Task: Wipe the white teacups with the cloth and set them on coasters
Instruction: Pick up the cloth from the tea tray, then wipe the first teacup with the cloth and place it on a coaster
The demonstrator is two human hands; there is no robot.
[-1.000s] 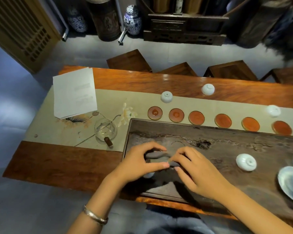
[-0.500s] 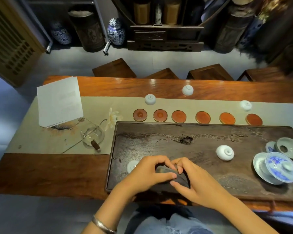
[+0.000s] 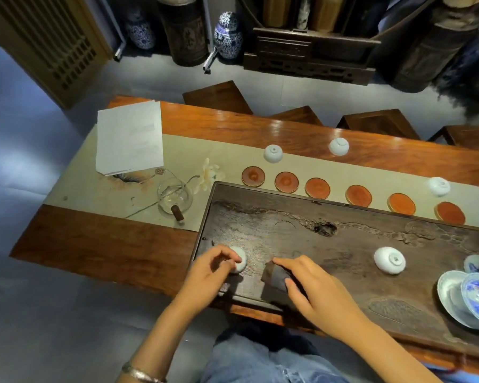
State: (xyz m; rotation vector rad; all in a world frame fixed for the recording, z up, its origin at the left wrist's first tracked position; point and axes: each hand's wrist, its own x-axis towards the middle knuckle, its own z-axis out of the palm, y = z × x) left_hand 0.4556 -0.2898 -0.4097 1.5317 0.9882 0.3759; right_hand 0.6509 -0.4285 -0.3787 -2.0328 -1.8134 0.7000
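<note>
My left hand (image 3: 208, 275) closes its fingers around an upturned white teacup (image 3: 239, 259) at the near left corner of the dark wooden tea tray (image 3: 343, 230). My right hand (image 3: 313, 291) holds a folded dark grey cloth (image 3: 274, 275) on the tray just right of that cup. Another upturned teacup (image 3: 389, 260) lies further right on the tray. Three more white teacups (image 3: 273, 153) (image 3: 338, 146) (image 3: 438, 186) stand upside down behind a row of several round red-brown coasters (image 3: 317, 188), all bare, on the beige runner.
A blue-and-white lidded bowl with saucers (image 3: 470, 299) sits at the tray's right end. A glass pitcher (image 3: 174, 196), a white flower (image 3: 209, 174) and a stack of paper (image 3: 129, 141) lie left of the tray. Wooden stools (image 3: 217, 98) stand beyond the table.
Both hands were together on the cloth. Now my left hand has let go of it and moved left onto the teacup, while my right hand keeps the cloth.
</note>
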